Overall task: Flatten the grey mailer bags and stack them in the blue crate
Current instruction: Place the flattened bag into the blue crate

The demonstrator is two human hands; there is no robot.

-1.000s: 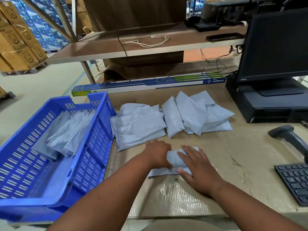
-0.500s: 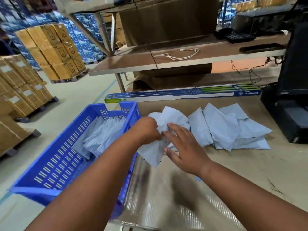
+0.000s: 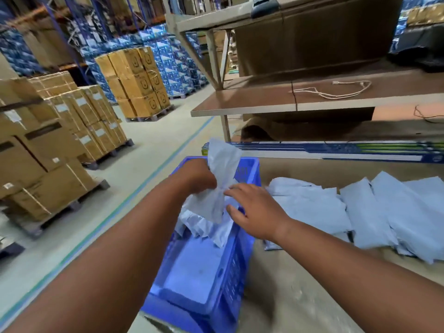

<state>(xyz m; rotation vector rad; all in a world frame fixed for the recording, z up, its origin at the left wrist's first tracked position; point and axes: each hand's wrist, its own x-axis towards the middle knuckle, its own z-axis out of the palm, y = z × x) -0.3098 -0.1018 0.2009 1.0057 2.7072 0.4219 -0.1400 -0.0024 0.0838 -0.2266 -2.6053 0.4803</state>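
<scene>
Left hand (image 3: 200,175) fingers pinch a grey mailer bag (image 3: 219,179) upright, long axis vertical, above the blue crate (image 3: 236,267); right hand (image 3: 257,212) fingers spread beside it.

A: Where is there room over the blue crate (image 3: 242,272)?

B: Its near half shows bare floor, open from above. The far half is taken by a heap of grey mailer bags (image 3: 204,224), and both hands hang right over it: the left hand (image 3: 199,176) gripping a bag (image 3: 222,164) held upright, the right hand (image 3: 254,210) just beside it.

A: And to the right?

B: The crate's right wall stands between its inside and the surface (image 3: 300,296). The near surface is bare; farther back loose mailer bags (image 3: 360,212) cover it.

A: Behind?

B: A long blue box (image 3: 348,151) lies across the back, with a shelf (image 3: 312,102) overhanging above it.
</scene>
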